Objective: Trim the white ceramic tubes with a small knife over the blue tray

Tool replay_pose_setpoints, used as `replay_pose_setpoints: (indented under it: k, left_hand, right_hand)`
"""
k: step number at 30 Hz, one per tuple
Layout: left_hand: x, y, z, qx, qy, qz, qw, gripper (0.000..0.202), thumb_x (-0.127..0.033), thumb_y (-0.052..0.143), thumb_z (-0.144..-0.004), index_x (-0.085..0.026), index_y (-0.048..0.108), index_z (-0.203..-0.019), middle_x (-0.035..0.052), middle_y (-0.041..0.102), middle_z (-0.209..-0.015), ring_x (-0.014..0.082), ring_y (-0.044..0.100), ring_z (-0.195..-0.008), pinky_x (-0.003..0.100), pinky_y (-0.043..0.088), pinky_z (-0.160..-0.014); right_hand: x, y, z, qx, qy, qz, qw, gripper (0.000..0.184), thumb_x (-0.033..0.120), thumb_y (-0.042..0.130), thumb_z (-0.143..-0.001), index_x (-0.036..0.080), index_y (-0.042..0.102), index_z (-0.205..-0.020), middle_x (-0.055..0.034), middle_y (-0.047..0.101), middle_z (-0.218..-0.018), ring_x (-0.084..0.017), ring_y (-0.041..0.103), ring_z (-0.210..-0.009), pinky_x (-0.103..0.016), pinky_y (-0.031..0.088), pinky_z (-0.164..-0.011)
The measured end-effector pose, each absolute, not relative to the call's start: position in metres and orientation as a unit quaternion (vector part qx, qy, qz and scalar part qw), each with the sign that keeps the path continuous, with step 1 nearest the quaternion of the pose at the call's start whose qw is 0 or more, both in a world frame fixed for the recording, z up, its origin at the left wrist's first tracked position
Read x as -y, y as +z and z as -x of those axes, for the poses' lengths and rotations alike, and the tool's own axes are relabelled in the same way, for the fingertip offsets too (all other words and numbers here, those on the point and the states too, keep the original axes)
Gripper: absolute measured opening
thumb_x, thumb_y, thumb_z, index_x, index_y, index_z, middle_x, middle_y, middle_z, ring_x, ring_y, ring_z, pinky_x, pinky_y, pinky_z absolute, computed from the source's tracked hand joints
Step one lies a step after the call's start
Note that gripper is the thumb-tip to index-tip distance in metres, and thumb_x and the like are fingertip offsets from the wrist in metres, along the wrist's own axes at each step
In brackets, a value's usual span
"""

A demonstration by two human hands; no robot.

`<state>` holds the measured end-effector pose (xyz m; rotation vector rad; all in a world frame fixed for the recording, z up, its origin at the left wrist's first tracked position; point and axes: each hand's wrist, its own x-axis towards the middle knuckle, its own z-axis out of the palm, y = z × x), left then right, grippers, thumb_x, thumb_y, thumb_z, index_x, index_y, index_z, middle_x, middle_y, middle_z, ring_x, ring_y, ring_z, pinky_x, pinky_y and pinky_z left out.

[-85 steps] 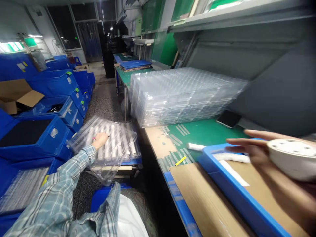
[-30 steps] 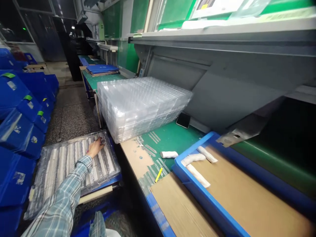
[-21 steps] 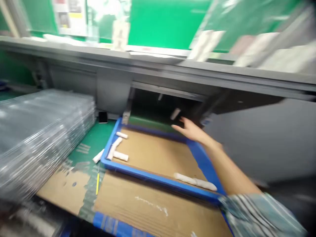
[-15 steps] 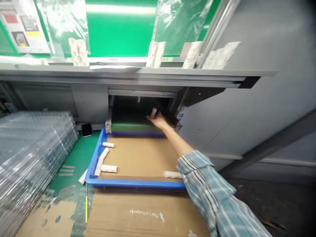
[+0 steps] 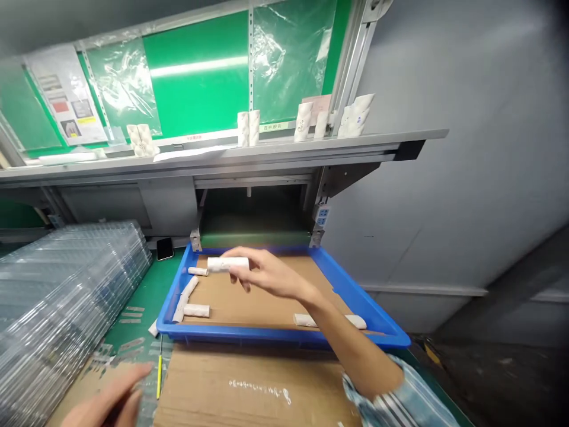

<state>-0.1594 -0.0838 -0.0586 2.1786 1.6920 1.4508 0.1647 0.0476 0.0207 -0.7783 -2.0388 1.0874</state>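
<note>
Left hand (image 5: 104, 402): blurred at the lower left, over the tabletop (image 5: 149, 284); whether its fingers are closed on anything cannot be told.
Cardboard sheet (image 5: 258, 370): laid flat in front of the tray, marked with white writing.
Yellow-handled tool (image 5: 159, 376): laid beside the sheet's left edge.
Blue tray (image 5: 275, 335): lined with brown cardboard; three white tubes (image 5: 197, 311) are gathered at its left end, and more white tubing (image 5: 306, 321) is partly covered by the right forearm (image 5: 360, 353).
Right hand (image 5: 269, 273): thumb and fingers are clamped on a white tube (image 5: 222, 264), held nearly level above the tray's left half.
Clear plastic trays (image 5: 89, 279): stacked at the left.
Smartphone (image 5: 165, 248): laid between stack and blue tray.
Conveyor belt (image 5: 253, 238): set behind the blue tray.
Shelf (image 5: 275, 152): mounted above the belt; white tubular pieces (image 5: 254, 127) are stood along it.
Green board (image 5: 195, 89): fixed behind the shelf.
</note>
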Motion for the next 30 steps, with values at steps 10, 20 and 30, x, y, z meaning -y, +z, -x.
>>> replay_pose_setpoints:
  k: [10,20,30]
  left_hand:
    - [0.012,-0.007,0.024,-0.329,0.491,-0.762,0.264,0.029,-0.040,0.077,-0.097,-0.027,0.074,-0.123,0.0032,0.076,-0.096,0.0134,0.060,-0.064,0.021,0.047,-0.055]
    - [0.000,-0.016,0.007,-0.344,0.465,-0.766,0.281,0.032,-0.042,0.075,-0.099,-0.026,0.073,-0.126,0.0036,0.074,-0.099,0.0140,0.059,-0.068,0.023,0.044,-0.056]
    - [-0.004,-0.015,0.015,-0.345,0.447,-0.772,0.292,0.034,-0.044,0.073,-0.101,-0.027,0.073,-0.130,0.0056,0.075,-0.106,0.0175,0.065,-0.078,0.025,0.048,-0.062]
  right_hand:
    - [0.024,0.020,-0.208,0.713,0.488,0.283,0.416,0.050,0.058,0.075,-0.097,0.019,0.064,-0.127,-0.0027,0.073,-0.092,-0.016,0.070,-0.073,-0.028,0.056,-0.070]
    - [0.023,0.025,-0.239,0.720,0.418,0.363,0.418,0.035,0.044,0.076,-0.097,0.022,0.075,-0.125,-0.0026,0.080,-0.091,-0.018,0.073,-0.078,-0.029,0.055,-0.077]
    - [0.013,0.014,-0.236,0.720,0.418,0.376,0.408,0.040,0.047,0.076,-0.097,0.023,0.075,-0.130,-0.0005,0.078,-0.079,-0.022,0.077,-0.082,-0.033,0.058,-0.085]
